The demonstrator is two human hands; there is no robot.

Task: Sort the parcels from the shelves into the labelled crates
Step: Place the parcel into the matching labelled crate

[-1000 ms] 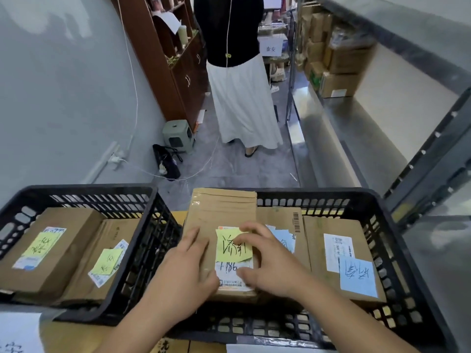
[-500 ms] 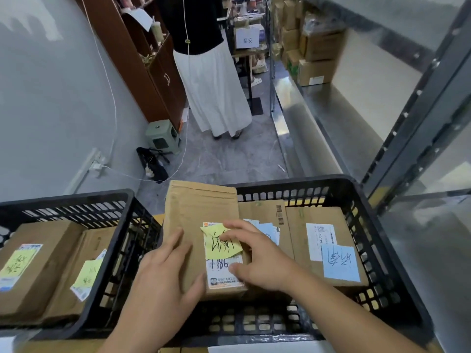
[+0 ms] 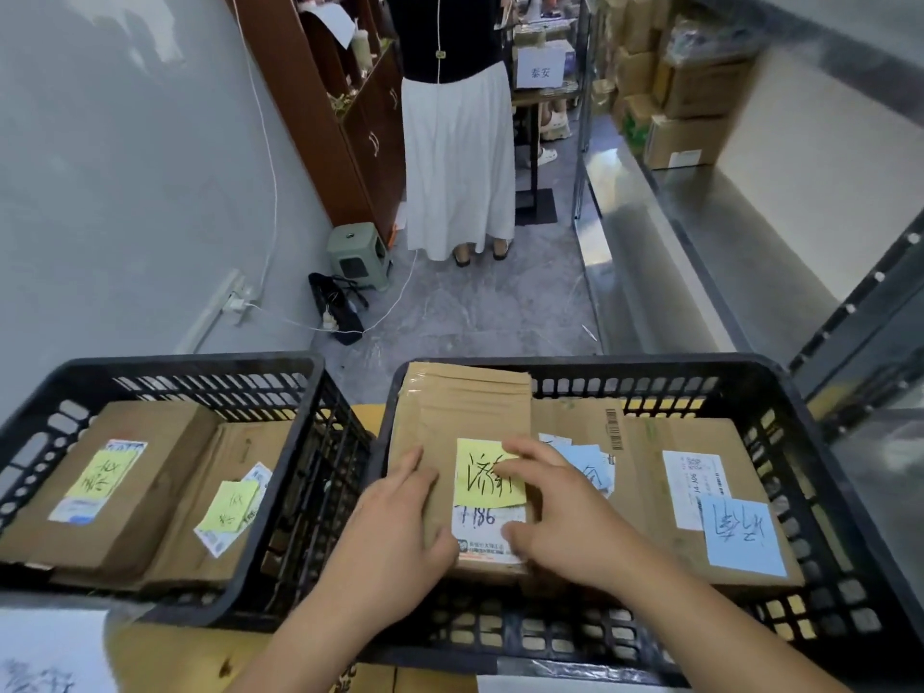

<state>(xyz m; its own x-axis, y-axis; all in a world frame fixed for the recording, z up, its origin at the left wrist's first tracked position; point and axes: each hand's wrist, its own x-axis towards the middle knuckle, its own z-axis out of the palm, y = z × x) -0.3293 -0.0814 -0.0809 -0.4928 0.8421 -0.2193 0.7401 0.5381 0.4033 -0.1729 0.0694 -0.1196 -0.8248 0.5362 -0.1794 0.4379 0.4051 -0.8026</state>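
Item: brown parcel point(image 3: 465, 432), lying in the right-hand crate point(image 3: 780, 392), propped on that crate's far-left rim. My left hand point(image 3: 395, 522) presses flat to steady it; my right hand point(image 3: 560, 512) smooths its yellow note point(image 3: 482, 472), fingers extended, gripping nothing.

standing person point(image 3: 457, 142) cut off above waist, white paper point(image 3: 45, 652) cropped at corner, shipping label point(image 3: 487, 535) partly hand-covered

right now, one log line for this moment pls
left hand flat on parcel | right hand presses yellow note | parcel in right crate
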